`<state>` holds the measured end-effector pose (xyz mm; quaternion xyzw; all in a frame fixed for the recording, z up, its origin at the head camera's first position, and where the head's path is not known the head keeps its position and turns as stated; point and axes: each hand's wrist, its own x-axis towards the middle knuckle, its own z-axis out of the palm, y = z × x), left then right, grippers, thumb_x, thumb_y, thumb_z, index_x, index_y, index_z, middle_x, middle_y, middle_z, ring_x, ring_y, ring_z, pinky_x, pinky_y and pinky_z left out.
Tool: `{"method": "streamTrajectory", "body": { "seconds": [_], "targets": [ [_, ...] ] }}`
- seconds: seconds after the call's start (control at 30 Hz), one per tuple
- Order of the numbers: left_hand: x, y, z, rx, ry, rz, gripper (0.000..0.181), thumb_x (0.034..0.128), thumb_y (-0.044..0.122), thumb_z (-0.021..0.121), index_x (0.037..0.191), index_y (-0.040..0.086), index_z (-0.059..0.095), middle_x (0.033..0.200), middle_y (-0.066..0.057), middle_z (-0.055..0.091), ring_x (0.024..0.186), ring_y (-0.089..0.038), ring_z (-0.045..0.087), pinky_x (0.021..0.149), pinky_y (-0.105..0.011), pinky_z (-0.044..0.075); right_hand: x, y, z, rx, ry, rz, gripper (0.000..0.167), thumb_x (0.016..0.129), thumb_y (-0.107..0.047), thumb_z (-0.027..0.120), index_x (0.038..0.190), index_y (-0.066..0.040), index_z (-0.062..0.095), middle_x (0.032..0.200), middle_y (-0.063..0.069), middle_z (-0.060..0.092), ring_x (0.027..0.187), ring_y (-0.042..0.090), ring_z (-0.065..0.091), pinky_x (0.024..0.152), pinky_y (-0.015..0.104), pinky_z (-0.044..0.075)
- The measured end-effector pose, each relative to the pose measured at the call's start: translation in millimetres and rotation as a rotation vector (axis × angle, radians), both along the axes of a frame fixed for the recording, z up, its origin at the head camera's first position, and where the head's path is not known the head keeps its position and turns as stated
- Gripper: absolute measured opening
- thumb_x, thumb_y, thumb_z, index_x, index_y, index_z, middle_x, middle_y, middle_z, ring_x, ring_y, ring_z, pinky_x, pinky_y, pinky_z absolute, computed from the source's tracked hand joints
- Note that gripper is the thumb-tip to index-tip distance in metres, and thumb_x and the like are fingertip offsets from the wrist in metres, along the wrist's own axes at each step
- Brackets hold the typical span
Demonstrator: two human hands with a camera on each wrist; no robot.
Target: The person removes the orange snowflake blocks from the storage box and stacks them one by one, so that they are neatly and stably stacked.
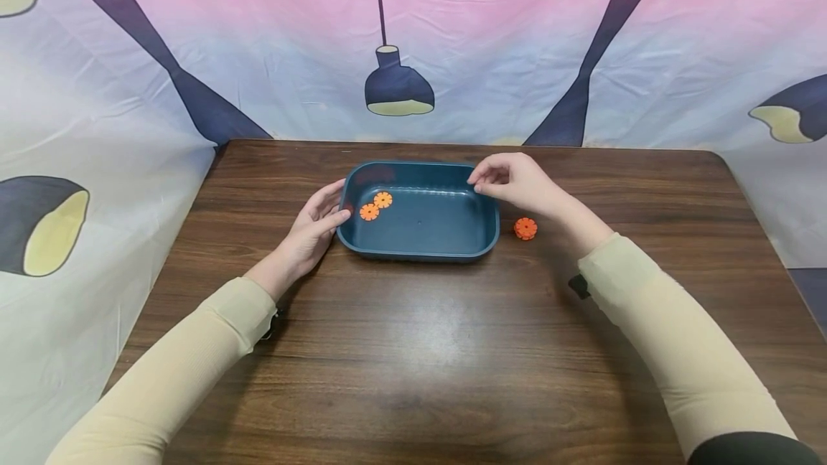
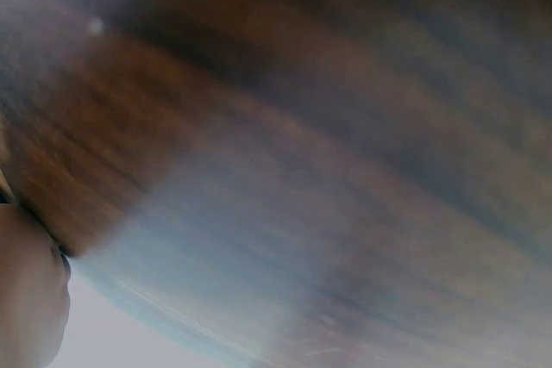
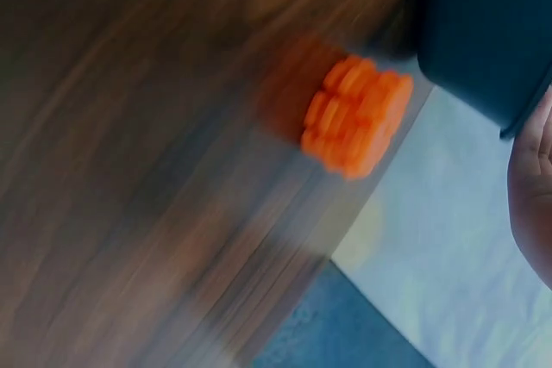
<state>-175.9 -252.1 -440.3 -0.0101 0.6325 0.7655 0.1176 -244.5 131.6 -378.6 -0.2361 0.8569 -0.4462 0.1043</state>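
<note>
A dark blue rectangular tray stands on the table. My left hand grips its left end, the thumb over the rim and the fingers along the outside. Two orange notched discs lie inside the tray near that thumb. Over the tray's right back corner hovers my right hand, fingers loosely bent and thumb apart from them, with nothing visible in between. Just right of the tray sits a stack of orange notched discs, shown from the side as a stack in the right wrist view.
The brown wooden table reaches back to a patterned cloth hanging behind it. In the left wrist view, mostly blurred tabletop shows, with part of the hand at the left edge.
</note>
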Motion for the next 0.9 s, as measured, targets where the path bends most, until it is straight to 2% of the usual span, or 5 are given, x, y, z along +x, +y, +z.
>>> {"method": "streamTrajectory", "body": {
  "seconds": [0.3,0.57,0.9],
  "targets": [
    [-0.4,0.3,-0.3,-0.002,-0.004,0.002,0.056,0.1067,-0.001,0.055,0.157,0.022,0.047,0.147,0.007,0.052,0.137,-0.013,0.046,0.107,-0.017,0.046,-8.6,-31,-2.1,0.007,-0.039,0.070,0.016,0.100,-0.004,0.071,0.114,0.002,0.076,0.104,0.015,0.078,0.089,0.017,0.070,0.082,0.024,0.057],
    [0.1,-0.3,-0.2,-0.010,-0.005,0.000,0.055,0.1066,0.000,0.055,0.156,0.022,0.048,0.145,0.008,0.052,0.136,-0.013,0.046,0.107,-0.017,0.046,-14.2,-60,-7.5,0.042,0.001,0.134,0.015,0.100,-0.005,0.071,0.113,0.000,0.077,0.104,0.015,0.076,0.093,0.021,0.069,0.088,0.032,0.059],
    [-0.3,-0.1,0.1,-0.010,-0.007,-0.001,0.056,0.1066,-0.001,0.055,0.157,0.022,0.047,0.145,0.008,0.052,0.136,-0.012,0.047,0.107,-0.017,0.046,-16.1,-92,-19.2,-0.001,-0.038,0.173,0.020,0.099,-0.001,0.071,0.118,0.004,0.074,0.112,0.019,0.075,0.098,0.026,0.071,0.093,0.037,0.061]
  ]
}}
